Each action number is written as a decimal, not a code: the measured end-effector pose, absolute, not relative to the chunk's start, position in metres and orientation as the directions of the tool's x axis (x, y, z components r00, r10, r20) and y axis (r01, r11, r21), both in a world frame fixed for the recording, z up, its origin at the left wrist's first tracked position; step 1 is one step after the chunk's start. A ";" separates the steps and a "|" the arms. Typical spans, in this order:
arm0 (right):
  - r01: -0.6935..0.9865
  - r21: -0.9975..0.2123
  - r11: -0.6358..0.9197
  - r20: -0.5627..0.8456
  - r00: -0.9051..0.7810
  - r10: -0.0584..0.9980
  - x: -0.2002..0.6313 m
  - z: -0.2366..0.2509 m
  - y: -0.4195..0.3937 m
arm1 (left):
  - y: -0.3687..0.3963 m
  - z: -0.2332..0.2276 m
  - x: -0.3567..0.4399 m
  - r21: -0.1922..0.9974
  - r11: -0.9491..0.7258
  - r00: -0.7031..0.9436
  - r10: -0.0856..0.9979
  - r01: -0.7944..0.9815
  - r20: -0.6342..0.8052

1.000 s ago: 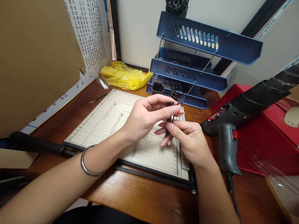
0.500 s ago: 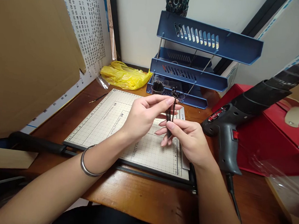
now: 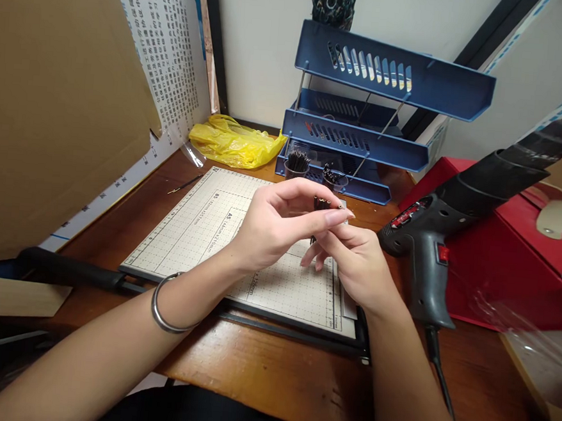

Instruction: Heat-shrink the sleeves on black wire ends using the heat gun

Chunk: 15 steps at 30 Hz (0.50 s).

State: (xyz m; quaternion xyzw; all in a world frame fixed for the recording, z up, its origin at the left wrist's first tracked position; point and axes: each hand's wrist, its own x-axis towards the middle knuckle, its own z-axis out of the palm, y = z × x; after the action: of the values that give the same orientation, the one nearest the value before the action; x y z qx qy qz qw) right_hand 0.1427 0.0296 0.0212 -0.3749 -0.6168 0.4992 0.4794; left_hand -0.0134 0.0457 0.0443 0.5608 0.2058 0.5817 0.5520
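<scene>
Both hands meet above the gridded paper cutter board (image 3: 197, 230). My right hand (image 3: 359, 264) pinches a small bundle of thin black sticks (image 3: 320, 203) upright; only their top ends show. My left hand (image 3: 280, 226), a metal bangle (image 3: 161, 305) on its wrist, curls over the bundle with thumb and forefinger at its tips, hiding most of it.
A grey heat gun (image 3: 432, 247) lies right of the board beside a red box (image 3: 513, 252). Behind stand blue stacked letter trays (image 3: 391, 77), two small cups of black sticks (image 3: 296, 163) and a yellow bag (image 3: 235, 143). Cardboard (image 3: 52, 105) leans at left.
My left hand has dropped over the tops of the black sticks, covering most of the bundle. The right hand has kept its grip and lowered slightly.
</scene>
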 end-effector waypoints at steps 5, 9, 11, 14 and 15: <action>0.024 -0.973 0.230 0.218 -0.240 0.946 0.143 0.019 0.030 | 0.046 0.044 -0.013 0.852 -0.300 0.265 0.860 -0.429 0.436; 0.031 -0.971 0.235 0.221 -0.239 0.946 0.143 0.020 0.030 | 0.046 0.044 -0.013 0.853 -0.298 0.268 0.859 -0.429 0.436; 0.020 -0.972 0.236 0.224 -0.241 0.944 0.142 0.020 0.030 | 0.046 0.043 -0.013 0.853 -0.299 0.267 0.860 -0.427 0.435; -0.008 -0.977 0.212 0.208 -0.242 0.948 0.141 0.022 0.030 | 0.047 0.042 -0.014 0.846 -0.294 0.256 0.863 -0.445 0.435; -0.014 -0.980 0.199 0.196 -0.249 0.949 0.141 0.022 0.029 | 0.048 0.041 -0.014 0.845 -0.286 0.250 0.869 -0.452 0.428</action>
State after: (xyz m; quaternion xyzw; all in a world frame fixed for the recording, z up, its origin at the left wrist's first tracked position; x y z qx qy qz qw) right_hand 0.1412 0.0293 0.0219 -0.3835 -0.6090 0.5034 0.4782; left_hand -0.0139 0.0479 0.0410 0.5509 0.1889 0.5825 0.5670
